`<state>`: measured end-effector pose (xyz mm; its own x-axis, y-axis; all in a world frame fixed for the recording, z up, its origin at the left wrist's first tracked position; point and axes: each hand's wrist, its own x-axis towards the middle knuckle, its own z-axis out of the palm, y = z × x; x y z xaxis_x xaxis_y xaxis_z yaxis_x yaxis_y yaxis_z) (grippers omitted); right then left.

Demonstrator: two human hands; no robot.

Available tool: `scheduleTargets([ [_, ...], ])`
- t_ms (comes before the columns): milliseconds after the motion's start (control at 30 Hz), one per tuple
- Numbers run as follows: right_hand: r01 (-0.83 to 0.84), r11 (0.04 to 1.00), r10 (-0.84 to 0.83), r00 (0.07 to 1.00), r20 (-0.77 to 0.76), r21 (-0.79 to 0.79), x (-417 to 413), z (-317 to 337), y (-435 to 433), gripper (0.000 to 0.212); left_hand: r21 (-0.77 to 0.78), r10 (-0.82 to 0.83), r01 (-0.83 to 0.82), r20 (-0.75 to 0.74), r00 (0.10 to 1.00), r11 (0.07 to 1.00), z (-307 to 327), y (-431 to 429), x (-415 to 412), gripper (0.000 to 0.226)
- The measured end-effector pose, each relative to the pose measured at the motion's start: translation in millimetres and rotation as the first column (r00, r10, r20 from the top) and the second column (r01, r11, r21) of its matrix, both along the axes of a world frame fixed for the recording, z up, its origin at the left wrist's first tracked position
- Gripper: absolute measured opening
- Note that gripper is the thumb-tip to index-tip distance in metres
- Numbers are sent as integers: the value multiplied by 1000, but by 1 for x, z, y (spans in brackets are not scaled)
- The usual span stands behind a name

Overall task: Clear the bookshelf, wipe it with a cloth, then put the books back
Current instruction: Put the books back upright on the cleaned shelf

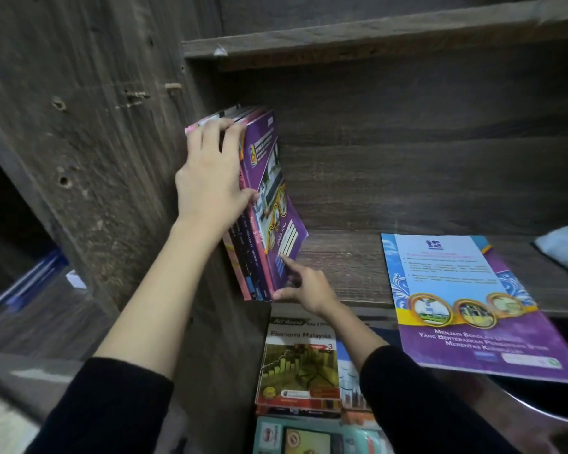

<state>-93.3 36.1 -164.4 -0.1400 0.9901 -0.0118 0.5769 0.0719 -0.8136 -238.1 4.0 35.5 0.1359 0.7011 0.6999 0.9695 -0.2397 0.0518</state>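
Books (259, 224), thin paperbacks in pink, black and purple covers, stand on end at the far left of the dark wooden shelf board (341, 263). They lean against the bookshelf's side panel (112, 126), their long axis rising up and away from me. Both hands are on them. My left hand (210, 178) grips the top edges, fingers curled over, thumb on the purple cover. My right hand (305, 290), lower and nearer, pinches the bottom front corner between forefinger and thumb. Next up, I judge, is the glossy purple-and-blue booklet (473, 306) lying flat to the right, overhanging the shelf's front edge, closest to my right hand. Below lies a stack topped by a green "Ekonomi Malaysia" textbook (295, 365). A white bundle (561, 247), perhaps the cloth, sits at the shelf's far right.
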Motion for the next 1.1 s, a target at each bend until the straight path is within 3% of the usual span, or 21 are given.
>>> scheduleTargets([
  [300, -42, 996, 23, 975, 222, 81, -2, -4, -4, 86, -2, -8, 8, 12, 1000, 1000, 0, -2, 1, 90],
  [467, 42, 998, -45, 996, 71, 43, -2, -5, -2, 88, 13, 4, -4, -22, 1000, 1000, -1, -2, 1, 88],
  [633, 41, 999, -43, 997, 70, 36, -2, -5, -4, 86, 22, -2, 3, -20, 1000, 1000, -3, -2, 2, 89],
  [833, -43, 998, 43, 999, -1, 34, 5, 5, -13, 63, -8, 5, -6, -52, 999, 1000, -10, 0, 3, 98],
  [967, 114, 971, -111, 994, -23, 212, 32, 19, -25, 33, 62, 48, -45, -41, 998, 997, -22, -8, 21, 91],
  [1100, 295, 908, -297, 954, -40, 297, 80, 35, -43, 21, 197, -62, 53, 37, 997, 979, -45, -16, 62, 71],
])
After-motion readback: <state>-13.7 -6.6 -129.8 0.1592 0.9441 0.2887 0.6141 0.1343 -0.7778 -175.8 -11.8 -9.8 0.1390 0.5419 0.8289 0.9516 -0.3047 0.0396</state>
